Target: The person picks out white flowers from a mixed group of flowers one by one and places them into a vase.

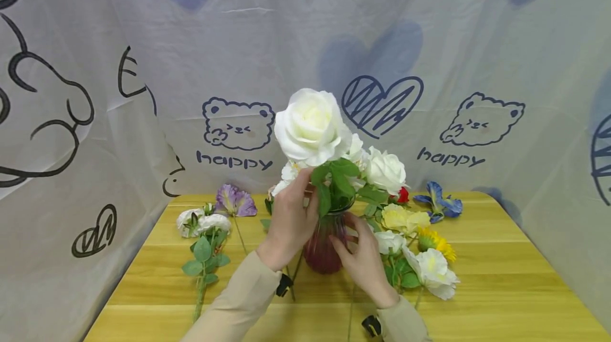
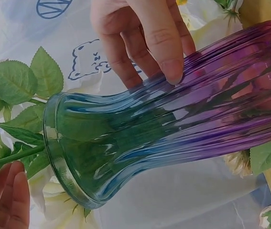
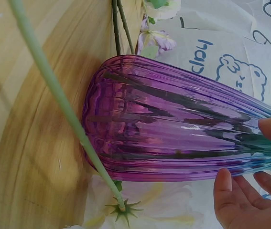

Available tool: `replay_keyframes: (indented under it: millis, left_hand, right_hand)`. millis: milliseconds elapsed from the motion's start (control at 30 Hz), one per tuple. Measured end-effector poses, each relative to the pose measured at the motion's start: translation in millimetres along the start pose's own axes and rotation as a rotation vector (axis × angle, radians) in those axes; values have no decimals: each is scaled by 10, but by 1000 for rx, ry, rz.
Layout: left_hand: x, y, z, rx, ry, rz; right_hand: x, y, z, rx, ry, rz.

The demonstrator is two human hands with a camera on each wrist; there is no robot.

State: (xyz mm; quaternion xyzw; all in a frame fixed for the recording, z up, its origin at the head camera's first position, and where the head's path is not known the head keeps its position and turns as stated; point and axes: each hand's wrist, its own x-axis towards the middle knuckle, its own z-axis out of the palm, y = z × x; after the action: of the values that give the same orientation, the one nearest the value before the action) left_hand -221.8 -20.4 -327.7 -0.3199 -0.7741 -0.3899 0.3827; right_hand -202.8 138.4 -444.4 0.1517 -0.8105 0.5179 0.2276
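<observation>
A glass vase, purple-pink below and bluish at the neck, stands on the table with dark stems inside it. My left hand is at its mouth; in the left wrist view the left fingertips pinch a green stem just outside the rim. A large white rose rises above that hand, with green leaves below the bloom. My right hand holds the vase at its side, thumb and fingers around the upper part. Other white roses show behind the vase's mouth.
On the left lie white flowers and a purple flower. To the right are a yellow flower, a sunflower, a white flower, a blue flower and a red one. A printed curtain hangs behind the table.
</observation>
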Motion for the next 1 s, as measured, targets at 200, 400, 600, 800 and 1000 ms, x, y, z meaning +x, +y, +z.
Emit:
replay_keyframes:
  millis: [200,400,600,800,1000]
  left_hand:
    - [8,12,-5,55,21,24]
    - [32,16,-2,91,8,40]
    - [68,39,0,63,-8,12]
    - [82,55,-5,5,-30,-44]
    - [106,53,-1,66,-55,-11]
  right_hand:
    - [3,-223,-36,4,6,12]
    - [11,-331,-62,0,3,11]
    - [4,-67,-20,-5,-1,-15]
    - [3,-23,-19,-10,-7,-10]
    - [10,-238,-46,-7,20,-47]
